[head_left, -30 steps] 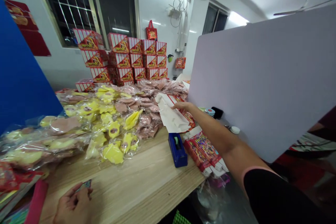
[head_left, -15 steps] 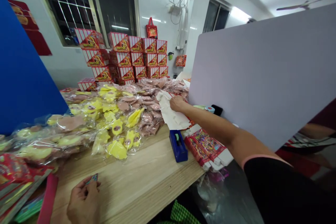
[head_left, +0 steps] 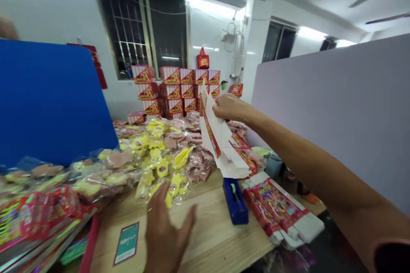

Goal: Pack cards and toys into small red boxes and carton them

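My right hand (head_left: 229, 106) is closed on the edge of a flat white-and-red cardboard box blank (head_left: 221, 136), lifted upright over the far part of the table. Its lower flaps hang just behind a blue tape dispenser (head_left: 235, 202). My left hand (head_left: 168, 230) is raised over the near table with fingers spread, holding nothing. Beside it a small green card (head_left: 127, 243) with a dark border lies on the wood. Past the left hand lie yellow plush pieces (head_left: 162, 167) in clear bags. Flat printed red box blanks (head_left: 277, 204) are stacked right of the dispenser.
Bagged pink pieces (head_left: 200, 164) heap up behind the yellow ones. Red packs (head_left: 41, 217) fill the near left corner. A blue panel (head_left: 54, 106) stands left, a pale panel (head_left: 336, 111) right. Stacked red-and-white cartons (head_left: 174, 92) stand at the back. A cup (head_left: 273, 164) sits near the right panel.
My right hand has raised the box blank off the pile. My left hand has let go of the small card, now lying on the table, and opened. The view has shifted left.
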{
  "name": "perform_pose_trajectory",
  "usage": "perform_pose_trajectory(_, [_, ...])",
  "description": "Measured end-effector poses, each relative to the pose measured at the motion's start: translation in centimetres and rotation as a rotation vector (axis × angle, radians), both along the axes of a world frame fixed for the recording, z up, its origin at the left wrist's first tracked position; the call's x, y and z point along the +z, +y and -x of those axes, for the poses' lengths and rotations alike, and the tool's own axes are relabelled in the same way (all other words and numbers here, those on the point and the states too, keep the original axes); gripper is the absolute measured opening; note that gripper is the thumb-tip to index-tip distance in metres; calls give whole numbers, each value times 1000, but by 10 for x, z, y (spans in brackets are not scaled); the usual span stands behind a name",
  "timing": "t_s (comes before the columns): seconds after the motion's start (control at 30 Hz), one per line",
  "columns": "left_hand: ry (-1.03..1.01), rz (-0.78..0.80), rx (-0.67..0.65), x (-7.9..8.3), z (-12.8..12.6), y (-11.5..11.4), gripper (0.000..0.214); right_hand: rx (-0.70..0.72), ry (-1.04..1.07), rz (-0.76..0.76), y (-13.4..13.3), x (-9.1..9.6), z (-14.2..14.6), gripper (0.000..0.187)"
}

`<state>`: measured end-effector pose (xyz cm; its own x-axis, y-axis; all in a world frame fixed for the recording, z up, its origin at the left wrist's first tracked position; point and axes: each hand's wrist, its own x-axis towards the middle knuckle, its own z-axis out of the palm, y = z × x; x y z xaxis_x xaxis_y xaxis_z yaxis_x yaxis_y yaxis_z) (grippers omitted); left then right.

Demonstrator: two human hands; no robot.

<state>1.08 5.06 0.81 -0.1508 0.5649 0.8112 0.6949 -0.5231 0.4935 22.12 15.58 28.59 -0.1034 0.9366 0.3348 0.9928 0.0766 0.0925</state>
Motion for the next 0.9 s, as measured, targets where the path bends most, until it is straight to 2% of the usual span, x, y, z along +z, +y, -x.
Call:
perform_pose_trajectory(0.07, [130, -152, 40, 36, -26, 2, 101, 106, 15, -51, -32, -9, 28, 26])
perform_pose_trajectory(0.1, [158, -195, 65, 49, -34, 5, 101, 158, 26, -72, -47, -17, 40, 26])
perform_pose_trajectory(0.13, [180, -220, 58, 58, -36, 9, 88, 206, 45, -99, -61, -25, 50, 25])
perform_pose_trajectory(0.2, [156, -239, 20, 65, -28, 15, 54, 319, 136, -143, -83, -38, 61, 21])
perform_pose_trajectory(0.27, [42, -210, -9, 63, -7, 15, 40, 510, 279, -107, -96, -44, 60, 21])
perform_pose_trajectory(0.33, [-194, -153, 55, 61, 21, 10, 29, 762, 417, -9, -99, -46, 50, 27])
perform_pose_trajectory(0.4, [-482, -92, 111, 66, 47, 2, 24, 923, 491, -41, -91, -47, 38, 30])
perform_pose_trajectory(0.47, [-723, -32, 44, 75, 68, -6, 31, 913, 466, -264, -76, -54, 28, 28])
perform_pose_trajectory(0.53, [-858, 48, -127, 82, 82, -14, 40, 814, 341, -474, -61, -69, 24, 38])
perform_pose_trajectory(0.57, [-896, 92, -199, 84, 87, -17, 44, 775, 265, -512, -56, -80, 25, 43])
perform_pose_trajectory(0.63, [-942, 168, -283, 81, 93, -23, 49, 740, 135, -448, -52, -107, 30, 45])
perform_pose_trajectory(0.7, [-970, 224, -299, 70, 96, -28, 48, 738, 95, -328, -57, -137, 36, 46])
perform_pose_trajectory(0.8, [-1004, 299, -301, 49, 101, -34, 45, 725, 158, -273, -73, -175, 42, 55])
perform_pose_trajectory(0.9, [-1005, 385, -344, 33, 103, -35, 44, 719, 264, -264, -85, -200, 41, 59])
